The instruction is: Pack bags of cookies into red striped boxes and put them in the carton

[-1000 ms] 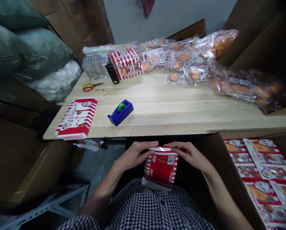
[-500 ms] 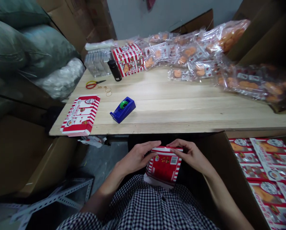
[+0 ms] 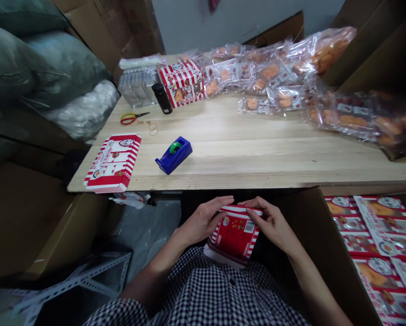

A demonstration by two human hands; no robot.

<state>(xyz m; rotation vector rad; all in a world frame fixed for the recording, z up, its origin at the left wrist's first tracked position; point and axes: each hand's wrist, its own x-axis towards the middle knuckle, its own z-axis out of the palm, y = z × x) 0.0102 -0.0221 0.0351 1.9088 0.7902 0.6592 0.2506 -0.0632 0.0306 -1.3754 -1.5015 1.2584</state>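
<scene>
A red and white striped cardboard box (image 3: pixel 235 235) is held at my lap, below the table's front edge. Its printed side with a barcode faces up toward me, and a white flap hangs at its near end. My left hand (image 3: pixel 207 218) grips the far left corner, thumb on the printed face and fingers over the far edge. At the far right corner, my right hand (image 3: pixel 264 221) pinches the edge in the same manner. The fingertips of both hands nearly meet along the far edge. The box's underside is hidden.
On the table (image 3: pixel 223 154) are a blue tape dispenser (image 3: pixel 174 155), flattened boxes (image 3: pixel 113 163), scissors (image 3: pixel 133 118), a black bottle (image 3: pixel 162 98), a standing striped box (image 3: pixel 182 83) and bagged snacks (image 3: pixel 267 74). A carton (image 3: pixel 311 226) of packed boxes (image 3: pixel 381 226) stands at my right.
My left hand has slid slightly right along the far edge, closer to my right hand. The box has tilted a little; both hands keep hold of it.
</scene>
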